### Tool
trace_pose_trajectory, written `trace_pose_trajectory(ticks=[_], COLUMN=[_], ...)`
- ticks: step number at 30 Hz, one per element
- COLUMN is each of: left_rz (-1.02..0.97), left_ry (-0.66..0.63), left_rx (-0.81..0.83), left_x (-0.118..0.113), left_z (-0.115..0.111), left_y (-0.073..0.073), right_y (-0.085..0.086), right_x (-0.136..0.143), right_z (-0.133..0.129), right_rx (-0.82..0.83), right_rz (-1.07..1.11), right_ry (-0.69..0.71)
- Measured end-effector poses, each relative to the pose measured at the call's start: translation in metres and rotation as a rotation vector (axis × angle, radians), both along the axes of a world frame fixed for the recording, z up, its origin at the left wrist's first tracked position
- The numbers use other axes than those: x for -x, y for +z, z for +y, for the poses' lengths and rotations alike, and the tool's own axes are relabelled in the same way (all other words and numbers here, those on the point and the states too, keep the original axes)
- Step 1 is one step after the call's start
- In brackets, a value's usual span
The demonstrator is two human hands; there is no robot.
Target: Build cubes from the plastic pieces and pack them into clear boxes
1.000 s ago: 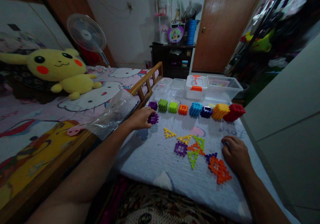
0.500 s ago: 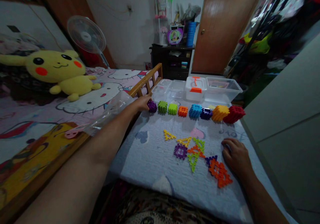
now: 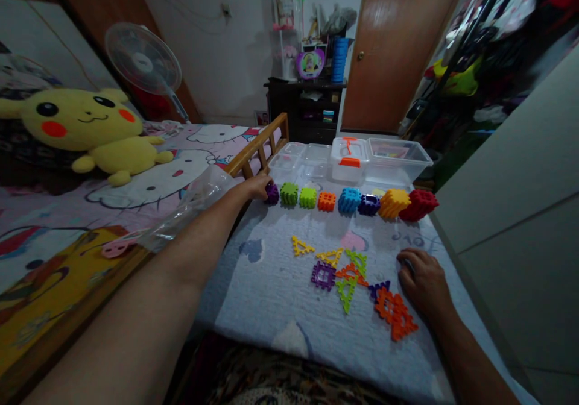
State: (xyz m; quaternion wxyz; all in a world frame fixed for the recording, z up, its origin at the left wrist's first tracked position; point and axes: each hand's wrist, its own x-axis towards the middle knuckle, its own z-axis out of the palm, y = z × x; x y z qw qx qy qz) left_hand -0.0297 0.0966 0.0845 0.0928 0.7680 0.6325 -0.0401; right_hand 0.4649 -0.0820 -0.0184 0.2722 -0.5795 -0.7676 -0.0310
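My left hand (image 3: 257, 186) reaches to the left end of a row of interlocking toy pieces, its fingers round a stack of purple pieces (image 3: 272, 194). Beside that stack stand stacks in dark green (image 3: 289, 194), light green (image 3: 308, 197), orange (image 3: 326, 201), light blue (image 3: 349, 200), dark blue (image 3: 370, 204), yellow (image 3: 394, 204) and red (image 3: 418, 205). Resting on the cloth with loosely bent fingers, my right hand (image 3: 421, 275) holds nothing visible. Left of it lie joined orange pieces (image 3: 394, 312), a purple square (image 3: 323, 275) and several loose triangles, including a yellow one (image 3: 301, 246).
Behind the row sit a clear box with orange clips (image 3: 350, 160) and an open clear bin (image 3: 400, 158). A wooden bed rail (image 3: 260, 144) borders the table on the left, with a clear plastic bag (image 3: 190, 206) by it. A plush toy (image 3: 104, 131) lies on the bed.
The view has turned slightly to the right. My left hand stays at the purple stack, and my right hand and the loose pieces keep their places.
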Motion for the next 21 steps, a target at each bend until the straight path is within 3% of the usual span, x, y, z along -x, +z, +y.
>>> trace_pose_trajectory(ticks=[6,10,13,16,19,21], left_rz=[0.024,0.019,-0.092,-0.242,-0.351,-0.357], left_ry=[-0.017,-0.062,-0.13,-0.283,-0.528,-0.611], left_rx=[-0.017,-0.203,-0.384,-0.317,-0.085,-0.009], left_x=[-0.001,-0.011,-0.035,-0.075,-0.114,-0.134], left_z=[-0.004,-0.027,-0.069,-0.128,-0.18,-0.201], left_y=[0.005,0.022,0.037,0.04,0.025,0.009], right_y=[0.002,0.003,0.003,0.002,0.003,0.004], right_x=[0.002,0.002,0.002,0.001,0.002,0.003], right_z=[-0.001,0.0,0.0,0.001,0.0,0.0], right_rx=[0.018,0.02,0.025,0.028,0.024,0.022], right_rz=[-0.009,0.005,0.008,0.008,0.0,-0.005], right_ry=[-0.015,-0.013,-0.012,-0.013,-0.022,-0.028])
